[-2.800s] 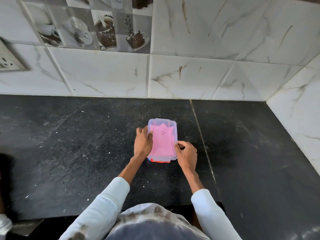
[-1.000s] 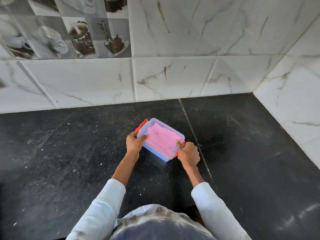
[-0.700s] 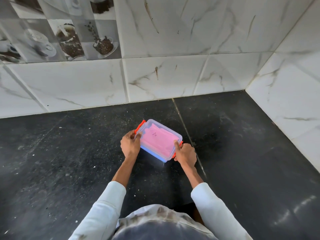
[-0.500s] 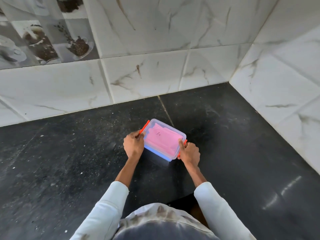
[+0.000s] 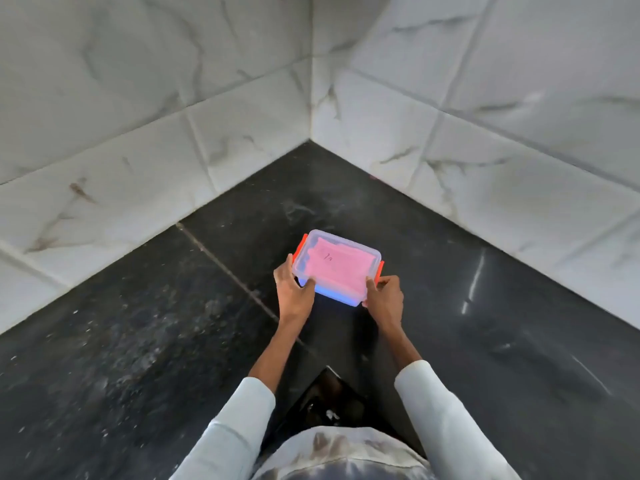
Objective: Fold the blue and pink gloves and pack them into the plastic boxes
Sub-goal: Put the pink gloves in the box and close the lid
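Closest in, a grey stained shirt front fills the bottom edge, and two pale sleeves reach forward over the dark stone counter. A dark gap with some small bits in it shows just below the counter edge, between the sleeves.

Further out, the left hand grips the near left corner of a clear plastic box, thumb curled over the lid edge. The right hand clamps the near right corner the same way, thumb on top and fingers wrapped below. The box sits lidded between them, tilted slightly; whether it touches the counter I cannot tell. Through the lid a folded pink glove shows, with a blue layer under it along the near side. Orange clips sit at both short ends.

A thin seam runs across the counter left of the box. Beyond, white marble tiles meet in a corner.
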